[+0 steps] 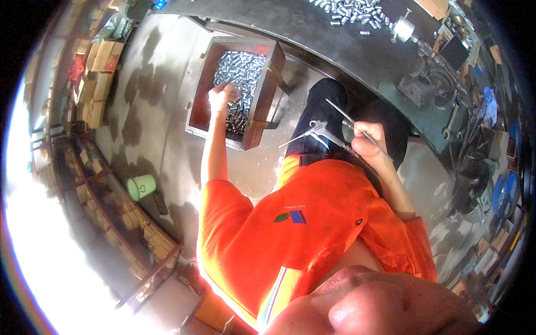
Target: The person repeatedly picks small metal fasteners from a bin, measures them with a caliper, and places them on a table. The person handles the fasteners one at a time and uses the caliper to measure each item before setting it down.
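My left hand (223, 96) reaches over the side of a reddish-brown open box (255, 134). Its fingers are curled at the heap of small shiny metal cylinders (243, 72) inside; what they hold is too blurred to make out. In front of my right thigh, my right hand (368, 139) is closed around a thin metal rod (341, 111), which sticks out at both sides of the fist. Beside that fist an air blow gun (321, 130) with a slim nozzle lies across my lap.
A dark workbench (245, 18) runs along the far side, carrying loose metal cylinders (357, 12) and a machine with a round metal head (403, 29). Farther right lies a blue cloth (488, 103). Left are a pale green bucket (141, 187) on the floor and shelves with cardboard boxes (100, 72).
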### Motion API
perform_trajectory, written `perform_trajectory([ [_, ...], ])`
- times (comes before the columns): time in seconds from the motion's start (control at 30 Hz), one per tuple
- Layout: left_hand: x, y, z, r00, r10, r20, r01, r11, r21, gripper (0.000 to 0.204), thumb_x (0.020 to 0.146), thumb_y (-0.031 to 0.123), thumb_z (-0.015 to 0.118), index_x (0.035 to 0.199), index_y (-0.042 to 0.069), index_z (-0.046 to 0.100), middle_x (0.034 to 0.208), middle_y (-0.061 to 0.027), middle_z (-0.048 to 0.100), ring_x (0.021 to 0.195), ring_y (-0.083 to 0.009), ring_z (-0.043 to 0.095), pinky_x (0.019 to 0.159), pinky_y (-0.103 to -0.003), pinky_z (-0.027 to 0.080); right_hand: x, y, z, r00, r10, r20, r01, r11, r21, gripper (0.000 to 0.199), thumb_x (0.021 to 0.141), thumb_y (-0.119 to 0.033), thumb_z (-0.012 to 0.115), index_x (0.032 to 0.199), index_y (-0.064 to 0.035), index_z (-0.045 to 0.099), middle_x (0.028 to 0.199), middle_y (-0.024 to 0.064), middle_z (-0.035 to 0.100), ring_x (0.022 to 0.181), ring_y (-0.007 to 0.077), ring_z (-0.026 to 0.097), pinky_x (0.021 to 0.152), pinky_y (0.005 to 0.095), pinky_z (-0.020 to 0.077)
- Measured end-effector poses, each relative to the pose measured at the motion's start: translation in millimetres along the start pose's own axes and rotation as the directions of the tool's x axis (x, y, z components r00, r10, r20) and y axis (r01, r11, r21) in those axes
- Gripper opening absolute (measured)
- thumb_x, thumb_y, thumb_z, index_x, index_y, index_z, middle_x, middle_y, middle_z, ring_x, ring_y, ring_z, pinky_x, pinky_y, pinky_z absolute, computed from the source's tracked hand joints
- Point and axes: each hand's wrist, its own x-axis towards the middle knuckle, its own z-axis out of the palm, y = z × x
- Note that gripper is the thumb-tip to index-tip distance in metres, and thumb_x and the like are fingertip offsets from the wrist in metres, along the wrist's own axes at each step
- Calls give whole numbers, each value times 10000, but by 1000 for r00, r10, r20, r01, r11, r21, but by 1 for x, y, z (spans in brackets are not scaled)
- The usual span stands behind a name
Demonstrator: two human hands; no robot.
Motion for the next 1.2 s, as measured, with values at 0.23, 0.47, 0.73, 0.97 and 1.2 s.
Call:
perform_trajectory([
  [0.23, -64, 64, 42, 924, 174, 339, 39, 842, -537, 247, 788, 200, 546, 948, 12, 547, 737, -148, 582, 633, -278, 582, 623, -385, 476, 5, -5, 8, 997, -77, 7, 78, 994, -78, 209, 587, -44, 511, 546, -43, 306, 517, 30, 232, 495, 70, 264, 436, 275, 236],
  [0.47, -136, 66, 145, 676, 85, 732, 531, 633, -563, 275, 807, 181, 565, 920, -68, 533, 595, -130, 542, 455, -248, 541, 455, -338, 482, 11, -20, 7, 979, -202, 17, 202, 973, -112, 211, 585, -27, 541, 536, -40, 336, 472, 71, 279, 422, 135, 288, 407, 311, 249],
  [0.73, -156, 80, 163, 639, 69, 766, 412, 810, -417, 325, 895, 256, 525, 827, -61, 546, 555, -161, 570, 457, -275, 574, 434, -339, 474, 11, -18, 2, 970, -245, -3, 242, 960, -142, 203, 617, -46, 590, 553, -57, 397, 471, 78, 367, 405, 161, 369, 413, 307, 301],
  [0.97, -164, 94, 163, 606, 192, 772, 33, 964, -266, 142, 867, 62, 561, 935, -62, 563, 685, -134, 621, 603, -191, 632, 561, -290, 532, 15, -14, 13, 938, -347, -29, 330, 913, -240, 198, 624, -52, 613, 569, -59, 423, 503, 116, 454, 426, 276, 441, 428, 322, 367],
  [1.2, -165, 106, 171, 557, 264, 787, -108, 963, -246, 159, 825, -1, 597, 974, -34, 552, 811, -119, 635, 722, -187, 636, 670, -285, 519, 14, -10, 8, 957, -284, -63, 269, 946, -178, 226, 632, -75, 627, 565, -46, 414, 508, 115, 444, 408, 226, 441, 421, 316, 361],
])
